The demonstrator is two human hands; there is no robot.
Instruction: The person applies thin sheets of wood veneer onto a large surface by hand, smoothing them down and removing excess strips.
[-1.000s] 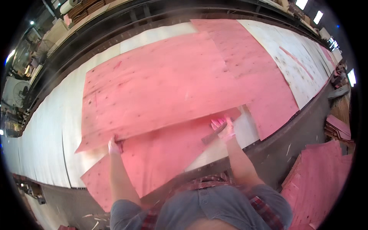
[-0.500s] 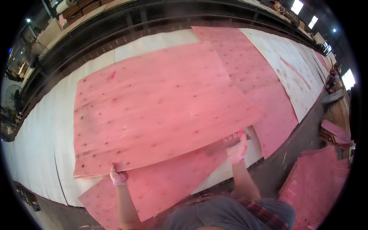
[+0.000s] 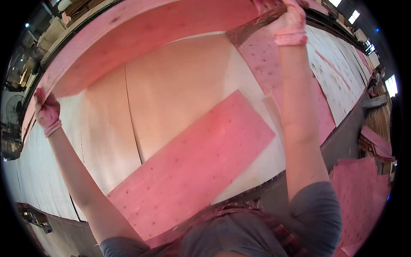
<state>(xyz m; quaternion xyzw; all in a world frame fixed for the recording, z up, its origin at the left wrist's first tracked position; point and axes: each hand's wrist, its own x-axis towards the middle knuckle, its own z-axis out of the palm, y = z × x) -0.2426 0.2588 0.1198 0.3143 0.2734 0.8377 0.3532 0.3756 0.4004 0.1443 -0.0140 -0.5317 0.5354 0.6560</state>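
Note:
A large pink-stained veneer sheet [image 3: 171,25] is raised at the far side, spanning the space between my hands. My left hand [image 3: 48,110] is closed on its left corner. Up at the far right, my right hand [image 3: 292,25] grips a flat brown implement [image 3: 257,25] that widens at one end; its exact kind is unclear. Fingers of that hand also meet the sheet's right end, partly hidden. Below lies a smaller pink veneer sheet [image 3: 192,167], set at a slant over pale veneer sheets [image 3: 175,94].
More pink veneer [image 3: 265,60] and spotted white veneer [image 3: 332,68] cover the right part of the long work surface. A stack of pink sheets [image 3: 355,192] stands at the lower right. A fan [image 3: 16,105] is at the far left.
Both hands have moved up and away from me, raising the large pink sheet off the pale layer. More of the pale veneer and the slanted pink sheet now shows.

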